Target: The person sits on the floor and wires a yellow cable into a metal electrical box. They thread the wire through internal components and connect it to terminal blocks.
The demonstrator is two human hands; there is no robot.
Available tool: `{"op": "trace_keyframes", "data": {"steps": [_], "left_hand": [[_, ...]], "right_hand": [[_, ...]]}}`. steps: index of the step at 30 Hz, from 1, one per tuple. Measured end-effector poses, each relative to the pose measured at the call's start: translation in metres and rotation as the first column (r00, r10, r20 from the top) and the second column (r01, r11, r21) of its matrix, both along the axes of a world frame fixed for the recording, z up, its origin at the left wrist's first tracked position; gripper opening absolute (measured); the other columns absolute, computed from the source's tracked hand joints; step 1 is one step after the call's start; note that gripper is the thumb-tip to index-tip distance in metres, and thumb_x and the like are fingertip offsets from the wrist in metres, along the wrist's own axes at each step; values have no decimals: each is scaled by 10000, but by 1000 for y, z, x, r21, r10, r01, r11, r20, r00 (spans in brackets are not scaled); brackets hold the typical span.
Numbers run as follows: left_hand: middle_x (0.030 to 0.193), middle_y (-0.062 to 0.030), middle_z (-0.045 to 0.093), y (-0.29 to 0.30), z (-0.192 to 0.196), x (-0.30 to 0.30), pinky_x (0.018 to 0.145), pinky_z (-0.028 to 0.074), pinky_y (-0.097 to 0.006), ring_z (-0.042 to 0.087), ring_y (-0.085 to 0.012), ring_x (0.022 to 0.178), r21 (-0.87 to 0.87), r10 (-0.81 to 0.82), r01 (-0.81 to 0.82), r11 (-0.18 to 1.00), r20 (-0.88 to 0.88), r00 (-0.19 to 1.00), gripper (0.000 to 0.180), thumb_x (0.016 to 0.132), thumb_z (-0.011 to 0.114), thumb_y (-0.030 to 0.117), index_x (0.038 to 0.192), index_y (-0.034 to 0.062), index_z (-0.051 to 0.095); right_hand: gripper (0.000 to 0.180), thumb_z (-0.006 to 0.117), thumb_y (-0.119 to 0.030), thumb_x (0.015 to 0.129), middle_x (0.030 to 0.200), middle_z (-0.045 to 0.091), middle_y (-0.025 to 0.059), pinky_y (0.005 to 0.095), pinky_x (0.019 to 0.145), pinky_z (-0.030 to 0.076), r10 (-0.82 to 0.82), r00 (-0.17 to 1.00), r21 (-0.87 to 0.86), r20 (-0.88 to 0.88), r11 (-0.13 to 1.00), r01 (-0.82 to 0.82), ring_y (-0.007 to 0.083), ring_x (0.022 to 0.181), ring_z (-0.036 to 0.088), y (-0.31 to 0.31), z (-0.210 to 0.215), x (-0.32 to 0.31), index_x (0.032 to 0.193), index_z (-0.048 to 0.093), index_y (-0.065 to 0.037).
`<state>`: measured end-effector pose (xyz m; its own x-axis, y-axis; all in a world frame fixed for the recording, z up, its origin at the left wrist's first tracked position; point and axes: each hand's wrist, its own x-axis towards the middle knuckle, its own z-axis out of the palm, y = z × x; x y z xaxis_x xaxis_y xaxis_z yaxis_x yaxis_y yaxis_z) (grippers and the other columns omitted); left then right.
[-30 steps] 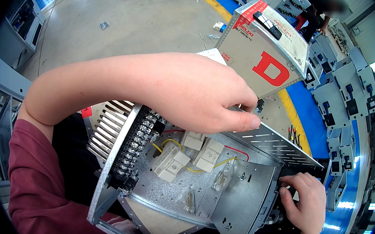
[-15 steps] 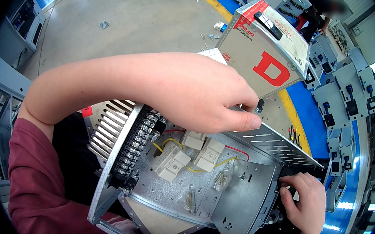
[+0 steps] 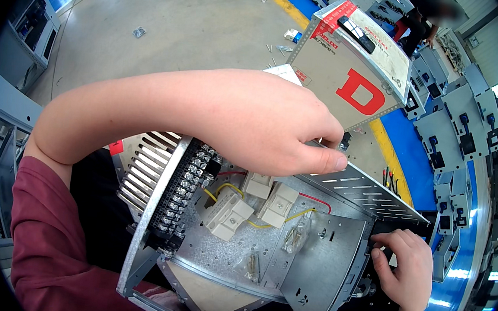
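An open metal electrical enclosure (image 3: 207, 266) lies in front of me. My left hand (image 3: 300, 133) reaches across it, thumb and fingers pinching the upper edge of its slotted side panel (image 3: 372, 191). My right hand (image 3: 404, 269) is at the enclosure's right end, fingers curled against dark parts beside a bent sheet-metal plate (image 3: 325, 267); what the fingertips hold is hidden. Inside sit white fuse holders (image 3: 227, 215) joined by red and yellow wires. A black terminal block (image 3: 179, 197) runs along the left end. Small plastic bags of screws (image 3: 296, 234) lie on the enclosure's base.
Beyond my left hand stands a beige box (image 3: 347, 62) with red markings and a black phone (image 3: 356, 34) on top. Hand tools (image 3: 391, 179) lie past the panel. Grey cabinets (image 3: 464, 132) line the right side, and another person (image 3: 424, 19) bends over at the far right.
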<state>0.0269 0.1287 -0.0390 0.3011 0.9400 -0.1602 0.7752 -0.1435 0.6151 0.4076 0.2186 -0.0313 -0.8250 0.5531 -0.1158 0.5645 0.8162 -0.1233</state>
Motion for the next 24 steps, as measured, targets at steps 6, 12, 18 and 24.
{"op": "trace_keyframes", "data": {"steps": [6,12,18,24], "left_hand": [[1087,-169,782,0,0,0,925,592,-505,764,-389,1070,2,4,-4,1000,5,1000,523,1245,550,497,1226,34,792],[1088,-173,782,-1,0,0,930,585,-506,761,-390,1071,-2,10,-10,1000,16,1000,507,1239,560,481,1222,31,791],[1072,-179,777,-1,1,0,911,582,-507,760,-392,1047,-1,12,-12,1000,10,1000,499,1237,569,481,1221,33,789],[1063,-179,774,-2,2,0,884,582,-507,762,-389,1009,-18,23,-23,1000,37,999,495,1235,573,480,1223,35,788]], "right_hand": [[168,836,-183,973,962,788,76,465,816,532,17,1000,7,-2,1000,-17,332,925,726,1,0,-1,1098,827,-70],[171,839,-179,969,958,781,79,464,815,532,33,999,9,1,999,-33,331,922,727,1,1,-1,1097,821,-67],[172,847,-176,963,952,775,79,461,816,536,17,1000,9,9,1000,-17,322,922,728,0,1,-1,1094,825,-67],[171,849,-178,962,956,777,78,462,817,538,16,1000,14,10,1000,-16,321,926,730,1,0,1,1092,828,-68]]}}
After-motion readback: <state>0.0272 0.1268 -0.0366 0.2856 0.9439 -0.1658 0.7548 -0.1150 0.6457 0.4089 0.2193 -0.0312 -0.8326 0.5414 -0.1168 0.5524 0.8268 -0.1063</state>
